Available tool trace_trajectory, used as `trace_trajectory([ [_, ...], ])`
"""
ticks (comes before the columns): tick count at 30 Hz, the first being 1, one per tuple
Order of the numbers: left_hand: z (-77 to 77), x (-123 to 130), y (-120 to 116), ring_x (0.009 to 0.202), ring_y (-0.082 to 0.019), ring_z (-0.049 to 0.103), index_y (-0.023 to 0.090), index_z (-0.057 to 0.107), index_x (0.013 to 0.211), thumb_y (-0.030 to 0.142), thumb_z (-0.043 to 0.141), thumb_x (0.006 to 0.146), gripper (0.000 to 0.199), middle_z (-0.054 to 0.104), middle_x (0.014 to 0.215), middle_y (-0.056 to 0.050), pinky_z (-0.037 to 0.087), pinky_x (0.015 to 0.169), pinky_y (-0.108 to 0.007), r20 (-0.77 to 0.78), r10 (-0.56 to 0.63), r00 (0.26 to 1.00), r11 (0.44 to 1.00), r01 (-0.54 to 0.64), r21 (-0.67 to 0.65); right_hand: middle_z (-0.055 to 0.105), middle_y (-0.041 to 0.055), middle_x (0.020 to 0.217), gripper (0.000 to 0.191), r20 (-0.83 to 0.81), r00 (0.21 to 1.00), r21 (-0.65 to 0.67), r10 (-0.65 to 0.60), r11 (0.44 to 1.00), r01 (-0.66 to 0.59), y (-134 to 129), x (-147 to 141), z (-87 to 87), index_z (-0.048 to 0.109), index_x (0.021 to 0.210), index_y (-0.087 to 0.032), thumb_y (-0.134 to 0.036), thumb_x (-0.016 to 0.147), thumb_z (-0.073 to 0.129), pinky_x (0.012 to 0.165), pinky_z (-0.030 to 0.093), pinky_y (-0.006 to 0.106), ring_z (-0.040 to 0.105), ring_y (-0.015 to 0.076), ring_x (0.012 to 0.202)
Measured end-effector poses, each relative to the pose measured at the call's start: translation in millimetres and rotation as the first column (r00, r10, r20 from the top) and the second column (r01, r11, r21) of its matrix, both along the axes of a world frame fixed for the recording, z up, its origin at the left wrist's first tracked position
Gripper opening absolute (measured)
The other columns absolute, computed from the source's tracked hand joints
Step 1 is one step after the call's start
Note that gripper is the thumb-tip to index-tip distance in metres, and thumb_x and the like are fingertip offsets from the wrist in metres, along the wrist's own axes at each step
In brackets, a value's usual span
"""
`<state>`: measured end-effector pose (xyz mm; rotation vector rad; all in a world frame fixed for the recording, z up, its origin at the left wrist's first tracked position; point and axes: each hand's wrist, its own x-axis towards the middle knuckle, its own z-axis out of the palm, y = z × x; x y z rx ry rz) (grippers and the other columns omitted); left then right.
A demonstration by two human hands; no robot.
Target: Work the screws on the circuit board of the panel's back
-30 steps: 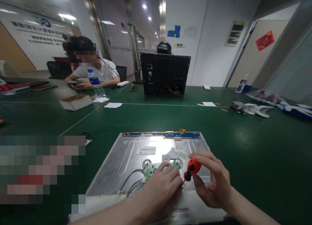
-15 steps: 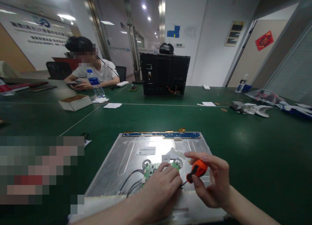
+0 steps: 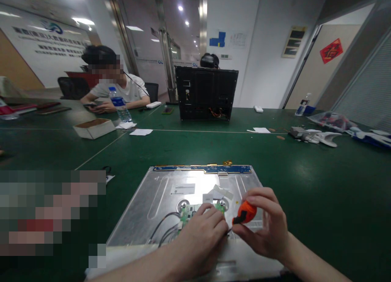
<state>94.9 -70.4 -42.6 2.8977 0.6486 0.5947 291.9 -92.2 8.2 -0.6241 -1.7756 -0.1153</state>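
Note:
A stubby orange and black screwdriver (image 3: 247,212) is gripped by its handle between the thumb and fingers of my right hand (image 3: 269,223). Its thin shaft slants down to the left and its tip disappears behind my left hand (image 3: 203,235). That hand rests over a small green circuit board (image 3: 187,212), its fingers bent and their tips mostly hidden, so what they hold is unclear. Dark cables (image 3: 166,223) run from the board's left side. Beneath everything lies a silver metal display panel (image 3: 137,210), with a blue circuit strip (image 3: 183,168) along its far edge.
Farther back stand a black monitor housing (image 3: 207,92), a white open box (image 3: 94,129) and a water bottle (image 3: 119,104). A person (image 3: 122,86) sits at the far left of the green table (image 3: 320,200). Plastic bags and grey parts (image 3: 314,136) lie at right.
My right hand has turned around the screwdriver handle, its fingers shifting, and the handle has rotated slightly. My left hand stays in place on the board.

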Motion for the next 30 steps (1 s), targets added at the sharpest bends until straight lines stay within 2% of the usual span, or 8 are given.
trace_trajectory([
  [2, -0.3, 0, 0, 0.092, -0.025, 0.063, 0.019, 0.057, 0.101, 0.01, 0.056, 0.085, 0.019, 0.068, 0.1, -0.007, 0.044, 0.093, -0.042, 0.004, -0.002, 1.0, 1.0, 0.003, -0.012, 0.06, 0.0053, 0.092, 0.041, 0.009, 0.999, 0.006, -0.043, 0.999, 0.043, 0, 0, -0.2, 0.051, 0.128, -0.022, -0.025, 0.09, 0.068, 0.058, 0.058, 0.031, 0.063, 0.0198, 0.076],
  [5, -0.2, 0, 0, 0.092, -0.025, 0.063, 0.018, 0.058, 0.103, 0.011, 0.055, 0.085, 0.02, 0.069, 0.102, -0.008, 0.045, 0.091, -0.043, 0.02, -0.004, 1.0, 1.0, 0.004, -0.023, 0.064, 0.0051, 0.089, 0.04, 0.064, 0.995, 0.019, -0.076, 0.997, 0.075, -2, 1, 2.1, 0.052, 0.131, -0.021, -0.02, 0.092, 0.063, 0.058, 0.059, 0.031, 0.066, 0.0193, 0.073],
  [10, 2.5, 0, 0, 0.091, -0.025, 0.063, 0.019, 0.057, 0.105, 0.011, 0.054, 0.087, 0.02, 0.069, 0.103, -0.007, 0.043, 0.093, -0.043, 0.034, -0.008, 0.999, 1.0, 0.009, -0.024, 0.072, 0.0065, 0.087, 0.048, 0.14, 0.99, -0.002, -0.013, 1.0, 0.014, -4, 0, 9.9, 0.047, 0.138, -0.015, -0.011, 0.091, 0.051, 0.06, 0.061, 0.03, 0.071, 0.0202, 0.071],
  [16, 2.6, 0, 0, 0.091, -0.025, 0.063, 0.019, 0.056, 0.103, 0.011, 0.055, 0.085, 0.021, 0.068, 0.1, -0.007, 0.043, 0.094, -0.043, 0.017, -0.006, 1.0, 1.0, 0.006, -0.014, 0.071, 0.0058, 0.086, 0.043, 0.094, 0.995, -0.019, 0.013, 1.0, -0.012, -1, 0, 4.2, 0.047, 0.136, -0.017, -0.025, 0.095, 0.058, 0.059, 0.061, 0.032, 0.071, 0.021, 0.07],
  [19, 2.2, 0, 0, 0.095, -0.025, 0.063, 0.019, 0.057, 0.103, 0.011, 0.054, 0.085, 0.02, 0.068, 0.102, -0.008, 0.043, 0.095, -0.043, 0.012, 0.0, 1.0, 1.0, 0.0, -0.011, 0.071, 0.0054, 0.087, 0.043, 0.066, 0.997, 0.022, -0.039, 0.999, 0.038, 1, 0, 1.1, 0.05, 0.134, -0.019, -0.033, 0.096, 0.064, 0.062, 0.062, 0.031, 0.071, 0.0207, 0.073],
  [23, 0.2, 0, 0, 0.09, -0.025, 0.063, 0.018, 0.057, 0.105, 0.011, 0.055, 0.086, 0.02, 0.068, 0.1, -0.007, 0.044, 0.091, -0.042, 0.029, -0.005, 1.0, 1.0, 0.004, 0.005, 0.072, 0.0083, 0.09, 0.041, 0.126, 0.984, 0.042, -0.129, 0.991, 0.125, -2, 1, 2.9, 0.053, 0.134, -0.016, -0.024, 0.095, 0.062, 0.065, 0.062, 0.03, 0.072, 0.0208, 0.078],
  [27, 0.4, 1, -1, 0.089, -0.025, 0.063, 0.019, 0.057, 0.101, 0.01, 0.057, 0.086, 0.018, 0.068, 0.099, -0.007, 0.043, 0.092, -0.042, 0.022, 0.007, 1.0, 1.0, -0.007, 0.008, 0.072, 0.0062, 0.088, 0.058, 0.089, 0.996, -0.009, -0.011, 1.0, 0.012, -3, -1, 3.6, 0.041, 0.145, -0.016, -0.011, 0.09, 0.056, 0.063, 0.062, 0.03, 0.071, 0.0195, 0.074],
  [30, 2.7, 2, -3, 0.088, -0.024, 0.063, 0.019, 0.057, 0.1, 0.01, 0.057, 0.085, 0.018, 0.068, 0.099, -0.006, 0.044, 0.093, -0.042, 0.039, 0.012, 0.999, 1.0, -0.012, 0.013, 0.071, 0.0079, 0.093, 0.057, 0.037, 0.997, -0.021, 0.073, 0.997, -0.072, -1, -2, 2.1, 0.044, 0.142, -0.017, -0.007, 0.087, 0.054, 0.067, 0.063, 0.032, 0.071, 0.0203, 0.079],
])
